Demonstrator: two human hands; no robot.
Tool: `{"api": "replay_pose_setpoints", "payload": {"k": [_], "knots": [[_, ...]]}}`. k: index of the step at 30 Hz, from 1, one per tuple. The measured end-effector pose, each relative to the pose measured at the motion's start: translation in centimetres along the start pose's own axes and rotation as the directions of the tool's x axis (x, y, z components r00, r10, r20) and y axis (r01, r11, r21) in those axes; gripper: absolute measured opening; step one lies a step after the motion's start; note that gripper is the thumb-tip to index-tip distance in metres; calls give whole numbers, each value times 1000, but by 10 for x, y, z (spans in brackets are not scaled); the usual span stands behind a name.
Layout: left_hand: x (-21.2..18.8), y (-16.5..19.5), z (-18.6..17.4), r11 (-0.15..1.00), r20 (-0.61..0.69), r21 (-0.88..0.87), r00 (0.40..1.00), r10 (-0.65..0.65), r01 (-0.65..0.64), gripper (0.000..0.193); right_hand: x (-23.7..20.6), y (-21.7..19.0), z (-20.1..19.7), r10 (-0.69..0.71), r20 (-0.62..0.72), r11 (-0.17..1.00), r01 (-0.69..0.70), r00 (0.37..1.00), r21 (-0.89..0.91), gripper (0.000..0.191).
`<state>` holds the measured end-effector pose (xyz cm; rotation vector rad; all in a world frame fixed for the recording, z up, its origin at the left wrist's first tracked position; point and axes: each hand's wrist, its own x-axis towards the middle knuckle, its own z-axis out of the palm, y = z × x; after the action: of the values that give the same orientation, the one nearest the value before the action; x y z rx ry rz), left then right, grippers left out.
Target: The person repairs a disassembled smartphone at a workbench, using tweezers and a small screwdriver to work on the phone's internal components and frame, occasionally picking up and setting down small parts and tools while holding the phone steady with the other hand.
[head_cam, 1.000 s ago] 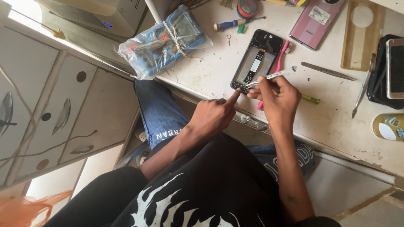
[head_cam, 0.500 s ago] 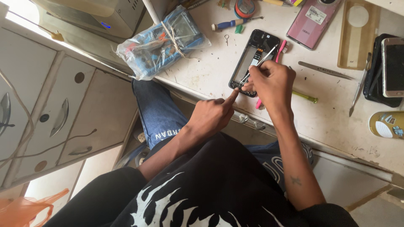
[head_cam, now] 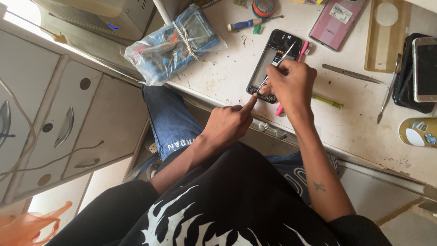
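Note:
An opened black phone frame (head_cam: pixel 272 55) lies on the white worktable (head_cam: pixel 350 123). My right hand (head_cam: pixel 291 84) is closed on metal tweezers (head_cam: pixel 280 61), and their tips touch the near end of the frame. My left hand (head_cam: pixel 230 123) hovers at the table's edge, its index finger stretched out and pressing the frame's near corner. A pink tool (head_cam: pixel 302 48) lies beside the frame, partly hidden under my right hand.
On the table are a plastic bag of parts (head_cam: pixel 175 43), a blue-handled screwdriver (head_cam: pixel 248 23), a pink phone (head_cam: pixel 337 20), a tan back cover (head_cam: pixel 384 34), spare tweezers (head_cam: pixel 350 73), a yellow-green tool (head_cam: pixel 327 101), stacked phones (head_cam: pixel 421 68) and a tape roll (head_cam: pixel 419 132). Drawers (head_cam: pixel 63 123) stand at left.
My right hand has moved up over the phone frame, bringing the tweezers from flat near the edge to a steeper angle on the frame. My left index finger stays at the corner.

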<state>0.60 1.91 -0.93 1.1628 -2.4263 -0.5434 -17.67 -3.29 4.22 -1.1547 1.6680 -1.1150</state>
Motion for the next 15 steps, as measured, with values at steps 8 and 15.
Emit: {"api": "replay_pose_setpoints", "payload": {"k": [8,15], "knots": [[1,1,1,1000,7,-3,1000,-1,1,56,-2,7,6,-39,-36,998,41,999,44,22],[0,0,2,1000,4,-8,1000,-3,3,57,-18,31,-17,-72,-16,911,72,997,406,8]]}}
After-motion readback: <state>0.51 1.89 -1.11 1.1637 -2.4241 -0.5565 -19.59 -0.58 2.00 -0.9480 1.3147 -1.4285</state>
